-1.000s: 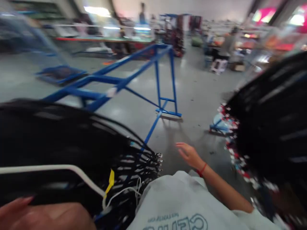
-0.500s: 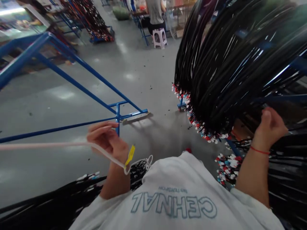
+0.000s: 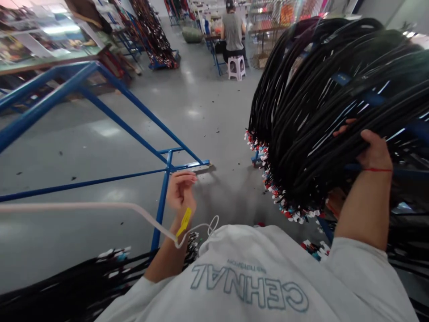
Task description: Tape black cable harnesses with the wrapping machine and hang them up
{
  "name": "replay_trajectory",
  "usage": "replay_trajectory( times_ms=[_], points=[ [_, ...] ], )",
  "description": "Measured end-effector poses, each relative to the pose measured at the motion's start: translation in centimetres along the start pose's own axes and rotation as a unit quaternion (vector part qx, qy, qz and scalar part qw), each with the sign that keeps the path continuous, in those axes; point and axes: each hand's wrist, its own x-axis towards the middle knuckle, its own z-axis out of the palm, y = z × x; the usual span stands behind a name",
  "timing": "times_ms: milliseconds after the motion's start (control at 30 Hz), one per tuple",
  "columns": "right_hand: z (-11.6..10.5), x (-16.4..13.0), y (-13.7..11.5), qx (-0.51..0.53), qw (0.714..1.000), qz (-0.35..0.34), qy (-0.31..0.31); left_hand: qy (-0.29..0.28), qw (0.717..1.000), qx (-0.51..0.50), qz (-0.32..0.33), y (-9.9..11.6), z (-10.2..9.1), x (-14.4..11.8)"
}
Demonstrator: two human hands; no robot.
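On the right, a thick bundle of black cables (image 3: 301,120) hangs over a blue rack, its lower ends carrying small red, white and blue connectors (image 3: 295,213). My right hand (image 3: 375,150) is wrapped around part of the bundle. Its thumb lies on the near side, and fingertips show beyond the cables. My left hand (image 3: 182,190) is loosely curled near a blue rack post, with nothing visible in it. A white cord with a yellow tag (image 3: 184,222) crosses at my left wrist and runs off to the left.
A blue metal frame (image 3: 134,107) stands at left, its foot reaching inward. More black cables (image 3: 50,281) lie at lower left. Farther off, a person (image 3: 233,33) sits on a white stool (image 3: 236,68). Grey floor (image 3: 221,107) runs between the racks.
My right hand has moved up from below the cables and closed around part of the bundle. My left hand has shifted right, its fingers curled. The view has tilted up slightly.
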Motion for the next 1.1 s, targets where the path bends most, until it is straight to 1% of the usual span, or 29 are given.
replay_trajectory(
  times_ms=[67,133,200,233,267,300,333,367,433,500,567,600,633,667,700,733,800,833,900,933,1000,1100],
  points=[
    [0.1,0.4,0.2,-0.003,0.999,0.023,0.033,0.008,1.0,-0.018,-0.017,-0.6,0.4,-0.1],
    [0.2,1.0,0.5,0.028,0.998,0.026,0.056,-0.011,0.999,-0.035,-0.03,-1.1,1.2,-0.1],
    [0.3,1.3,0.7,0.053,0.996,0.036,0.067,-0.073,0.996,-0.04,-0.022,-1.3,2.7,0.4],
    [0.2,1.4,0.8,0.053,0.995,0.05,0.07,-0.119,0.992,-0.041,-0.003,-1.2,4.0,1.0],
    [0.1,1.4,0.8,0.047,0.994,0.067,0.071,-0.173,0.984,-0.04,0.028,-0.8,5.7,1.8],
    [-0.1,1.3,0.8,0.039,0.994,0.08,0.07,-0.231,0.97,-0.039,0.07,-0.1,7.8,2.8],
    [-0.3,1.2,0.9,0.037,0.994,0.086,0.064,-0.291,0.949,-0.036,0.119,0.9,10.5,3.9],
    [-0.5,1.0,1.0,0.044,0.994,0.08,0.054,-0.34,0.923,-0.033,0.177,2.2,13.5,4.9],
    [-0.8,0.7,1.2,0.081,0.996,0.041,0.026,-0.406,0.872,-0.013,0.273,5.1,20.3,6.3],
    [-0.7,0.4,1.5,0.124,0.992,0.002,0.005,-0.429,0.836,0.008,0.342,7.9,27.4,6.5],
    [-0.3,0.4,1.7,0.159,0.987,-0.013,0.008,-0.434,0.817,0.033,0.377,9.8,33.5,5.6],
    [0.0,0.4,1.7,0.174,0.985,-0.012,0.015,-0.433,0.815,0.046,0.382,10.3,35.8,4.9],
    [0.3,0.4,1.7,0.19,0.981,-0.012,0.026,-0.43,0.818,0.06,0.378,10.6,37.7,4.1],
    [0.6,0.3,1.6,0.204,0.978,-0.012,0.037,-0.428,0.821,0.069,0.371,10.6,39.0,3.4],
    [0.9,0.1,1.4,0.218,0.975,-0.011,0.045,-0.427,0.825,0.074,0.363,10.5,39.9,2.8],
    [1.2,-0.3,1.2,0.23,0.972,-0.007,0.049,-0.429,0.827,0.074,0.357,10.3,40.4,2.4],
    [1.8,-2.1,0.7,0.256,0.965,0.0,0.054,-0.437,0.827,0.063,0.35,9.8,40.6,1.9],
    [2.2,-3.4,0.3,0.27,0.961,0.002,0.056,-0.441,0.826,0.056,0.346,9.7,40.5,1.9],
    [3.7,-7.2,-0.2,0.295,0.954,-0.001,0.057,-0.447,0.828,0.048,0.334,9.6,40.4,1.7],
    [4.9,-9.6,-0.4,0.301,0.952,-0.001,0.057,-0.451,0.83,0.044,0.326,9.7,40.4,1.6],
    [8.4,-14.9,-0.1,0.301,0.952,0.012,0.044,-0.46,0.831,0.031,0.31,10.0,40.6,1.4],
    [15.2,-23.3,1.7,0.318,0.947,0.051,0.003,-0.475,0.834,0.001,0.282,10.9,41.1,1.6]
  ],
)
